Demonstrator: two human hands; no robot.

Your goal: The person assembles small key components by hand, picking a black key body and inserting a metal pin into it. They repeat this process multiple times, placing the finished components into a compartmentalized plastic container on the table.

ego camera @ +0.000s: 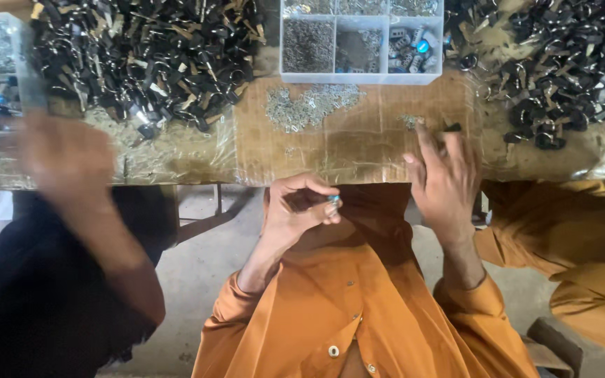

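A small blue-tipped part (333,201) sits pinched in the left hand (295,210), held above the lap at the bench edge. The right hand (444,178), fingers spread and empty, reaches to loose metal bits (410,120). Large black-part heaps (141,56) appear unprocessed; most work seemingly remains.

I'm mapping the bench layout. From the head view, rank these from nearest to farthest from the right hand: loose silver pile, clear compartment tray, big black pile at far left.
From the right hand:
1. Loose silver pile, up-left on the cardboard.
2. Clear compartment tray, behind it at top centre.
3. Big black pile, far left.

Orange buttoned shirt (358,315) with long sleeves, cuffs rolled.
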